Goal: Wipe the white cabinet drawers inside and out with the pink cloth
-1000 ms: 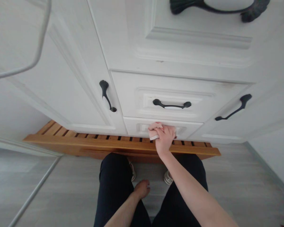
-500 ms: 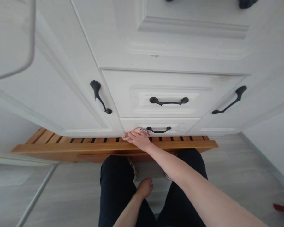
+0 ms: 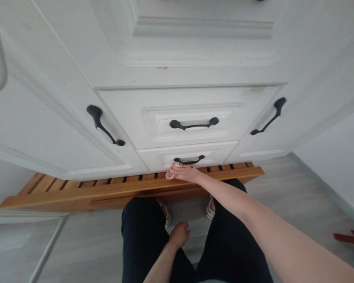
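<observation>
A pinkish cloth (image 3: 170, 173) is under the fingers of my right hand (image 3: 185, 173), which presses it against the foot of the white bottom drawer (image 3: 153, 158), just below that drawer's black handle (image 3: 190, 161). The wooden slatted bench (image 3: 106, 191) runs beneath this hand. My left hand (image 3: 179, 235) hangs between my knees above the floor, touching nothing visible; its fingers are curled and partly turned away, so whether it is closed cannot be made out.
Above is a wider drawer with a black handle (image 3: 194, 124). Cabinet doors with black handles (image 3: 105, 127) flank the drawers. A metal rail (image 3: 48, 249) lies at the lower left, and dark red legs (image 3: 349, 238) show at the right edge.
My right hand has moved with the cloth to the right along the drawer's foot, now below the handle. The view has shifted slightly. My left hand has barely moved.
</observation>
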A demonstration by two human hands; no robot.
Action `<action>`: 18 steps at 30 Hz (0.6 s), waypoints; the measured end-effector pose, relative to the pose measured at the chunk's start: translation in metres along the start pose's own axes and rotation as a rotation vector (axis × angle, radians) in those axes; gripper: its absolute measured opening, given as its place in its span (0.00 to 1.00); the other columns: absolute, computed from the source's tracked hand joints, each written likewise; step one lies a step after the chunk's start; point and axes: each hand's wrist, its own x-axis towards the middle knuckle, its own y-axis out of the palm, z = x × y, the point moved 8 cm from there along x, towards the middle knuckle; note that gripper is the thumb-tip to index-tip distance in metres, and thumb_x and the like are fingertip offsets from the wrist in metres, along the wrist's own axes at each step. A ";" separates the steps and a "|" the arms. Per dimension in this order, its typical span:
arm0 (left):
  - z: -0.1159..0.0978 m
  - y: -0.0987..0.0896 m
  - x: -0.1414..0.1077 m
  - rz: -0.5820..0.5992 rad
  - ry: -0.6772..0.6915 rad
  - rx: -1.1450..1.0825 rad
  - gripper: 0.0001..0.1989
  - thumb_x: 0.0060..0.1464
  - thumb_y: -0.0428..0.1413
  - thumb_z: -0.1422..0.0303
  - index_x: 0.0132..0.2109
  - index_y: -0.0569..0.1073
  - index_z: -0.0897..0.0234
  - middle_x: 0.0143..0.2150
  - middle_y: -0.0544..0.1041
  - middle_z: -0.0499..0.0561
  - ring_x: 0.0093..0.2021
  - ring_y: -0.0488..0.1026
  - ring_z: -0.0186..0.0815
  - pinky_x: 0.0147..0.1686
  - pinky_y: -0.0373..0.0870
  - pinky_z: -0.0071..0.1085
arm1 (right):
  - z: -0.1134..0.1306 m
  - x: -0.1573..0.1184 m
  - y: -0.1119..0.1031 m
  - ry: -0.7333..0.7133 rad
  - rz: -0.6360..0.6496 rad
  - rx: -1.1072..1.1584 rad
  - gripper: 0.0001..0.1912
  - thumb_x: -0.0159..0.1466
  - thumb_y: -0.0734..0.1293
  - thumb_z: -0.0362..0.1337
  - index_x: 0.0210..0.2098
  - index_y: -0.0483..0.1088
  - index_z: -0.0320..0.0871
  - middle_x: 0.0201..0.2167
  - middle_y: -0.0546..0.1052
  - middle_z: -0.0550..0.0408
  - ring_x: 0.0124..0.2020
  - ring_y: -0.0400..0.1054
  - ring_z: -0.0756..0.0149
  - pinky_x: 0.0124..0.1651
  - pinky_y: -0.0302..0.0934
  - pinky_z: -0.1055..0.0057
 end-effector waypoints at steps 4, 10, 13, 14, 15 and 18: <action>-0.001 0.004 0.003 0.024 0.005 0.019 0.15 0.66 0.56 0.63 0.55 0.73 0.64 0.56 0.77 0.55 0.55 0.74 0.40 0.58 0.69 0.46 | -0.031 -0.057 -0.021 -0.031 0.052 -0.118 0.13 0.73 0.61 0.35 0.54 0.72 0.47 0.58 0.75 0.51 0.57 0.70 0.62 0.55 0.66 0.62; -0.002 0.010 0.009 0.048 0.007 0.057 0.15 0.66 0.56 0.62 0.54 0.73 0.64 0.54 0.77 0.54 0.55 0.74 0.41 0.58 0.68 0.46 | -0.073 -0.126 -0.059 0.000 0.062 -0.239 0.18 0.72 0.59 0.28 0.53 0.74 0.48 0.58 0.78 0.55 0.58 0.70 0.67 0.51 0.60 0.67; 0.000 0.013 0.009 0.061 -0.005 0.073 0.15 0.65 0.56 0.62 0.55 0.73 0.64 0.54 0.76 0.54 0.54 0.74 0.40 0.57 0.69 0.46 | -0.082 -0.143 -0.070 0.044 0.063 -0.245 0.16 0.71 0.60 0.28 0.51 0.75 0.48 0.57 0.78 0.57 0.58 0.70 0.67 0.50 0.59 0.67; 0.001 0.013 0.009 0.062 -0.009 0.077 0.15 0.65 0.56 0.62 0.55 0.73 0.64 0.54 0.76 0.54 0.54 0.74 0.40 0.57 0.69 0.46 | -0.084 -0.149 -0.075 0.070 0.060 -0.245 0.16 0.70 0.61 0.28 0.50 0.76 0.49 0.57 0.78 0.57 0.58 0.69 0.67 0.49 0.59 0.68; 0.002 0.012 0.008 0.061 -0.012 0.081 0.15 0.65 0.56 0.62 0.55 0.73 0.64 0.54 0.76 0.54 0.54 0.74 0.40 0.58 0.69 0.46 | -0.086 -0.155 -0.080 0.102 0.053 -0.247 0.16 0.69 0.62 0.28 0.49 0.76 0.49 0.57 0.79 0.57 0.58 0.69 0.66 0.48 0.59 0.67; 0.004 0.010 0.005 0.052 -0.019 0.089 0.15 0.66 0.55 0.62 0.56 0.73 0.64 0.55 0.76 0.55 0.54 0.74 0.40 0.58 0.68 0.45 | -0.095 -0.181 -0.104 0.242 0.000 -0.272 0.14 0.66 0.64 0.27 0.43 0.78 0.49 0.55 0.79 0.54 0.57 0.68 0.61 0.50 0.58 0.64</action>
